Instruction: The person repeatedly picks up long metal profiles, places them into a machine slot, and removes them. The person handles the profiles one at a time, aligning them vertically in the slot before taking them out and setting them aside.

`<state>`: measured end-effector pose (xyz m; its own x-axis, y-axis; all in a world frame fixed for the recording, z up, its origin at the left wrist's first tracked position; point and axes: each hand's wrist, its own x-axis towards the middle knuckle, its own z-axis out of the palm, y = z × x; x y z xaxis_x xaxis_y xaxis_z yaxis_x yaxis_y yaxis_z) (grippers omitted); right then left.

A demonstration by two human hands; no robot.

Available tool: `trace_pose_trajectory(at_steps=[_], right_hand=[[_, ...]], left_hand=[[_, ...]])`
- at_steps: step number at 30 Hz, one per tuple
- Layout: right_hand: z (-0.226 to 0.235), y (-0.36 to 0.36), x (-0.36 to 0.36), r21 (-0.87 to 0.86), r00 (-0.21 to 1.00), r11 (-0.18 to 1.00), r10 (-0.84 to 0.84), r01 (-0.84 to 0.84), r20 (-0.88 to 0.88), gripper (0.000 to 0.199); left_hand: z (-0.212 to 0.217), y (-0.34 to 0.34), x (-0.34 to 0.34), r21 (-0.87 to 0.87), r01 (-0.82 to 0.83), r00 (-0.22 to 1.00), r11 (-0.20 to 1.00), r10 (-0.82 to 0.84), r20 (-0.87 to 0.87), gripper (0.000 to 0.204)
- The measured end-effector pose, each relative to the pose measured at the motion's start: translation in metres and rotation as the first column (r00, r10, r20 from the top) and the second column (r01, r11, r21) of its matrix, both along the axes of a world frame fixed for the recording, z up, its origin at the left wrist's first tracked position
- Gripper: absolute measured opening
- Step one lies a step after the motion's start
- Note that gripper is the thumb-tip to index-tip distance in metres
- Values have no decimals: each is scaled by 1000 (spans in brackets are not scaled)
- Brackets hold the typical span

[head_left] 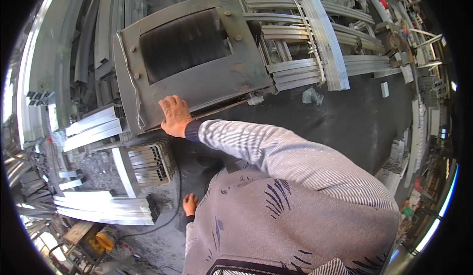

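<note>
**Right hand flat on the machine housing, left hand hanging free at floor side**

The right hand (pixel 174 116) rests palm down on the lower left edge of the large grey-green metal machine housing (pixel 197 58), a worn, rust-flecked steel body with a dark rectangular panel (pixel 183 43) set in its top and round bolt heads along its frame. The fingers lie spread and flat against the metal; they close on nothing. The arm reaches forward from the lower right in a grey-and-white striped knit sleeve (pixel 276 152).

A thin pale cord (pixel 134 85) runs down the left edge of the housing and ends in a loop just left of the right hand.

The left hand (pixel 189 204) hangs low beside the body, near the dark concrete floor (pixel 354 117). The fingers are loosely curled; nothing shows in them, though the palm side is hidden.

Just beside and below the housing, to the left, lies a stack of short silver aluminium profile sections (pixel 150 161) with their hollow ends facing the viewer. Further left and lower lie bundles of long silver aluminium profiles (pixel 103 208). A black cable (pixel 178 186) runs across the floor between these stacks and the left hand. Behind the housing, to the right, more long silver aluminium extrusions (pixel 315 43) are piled crosswise.
</note>
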<state>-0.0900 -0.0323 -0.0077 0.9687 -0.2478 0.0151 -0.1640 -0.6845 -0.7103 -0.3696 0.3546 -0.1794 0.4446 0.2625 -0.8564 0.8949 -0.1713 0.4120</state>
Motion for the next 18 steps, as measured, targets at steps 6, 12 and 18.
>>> trace_pose_trajectory(at_steps=[6,12,18], right_hand=[[27,-139,-105,73,878,989,-146,126,457,48],[-38,-299,-306,-74,850,850,-526,522,-39,40],[-97,-351,-540,-240,468,629,-736,739,-488,44]], left_hand=[[23,-43,-1,-52,164,986,985,-161,46,56],[33,-54,34,-100,173,984,980,-167,59,57],[-8,-84,-1,-164,135,988,977,-121,92,44]])
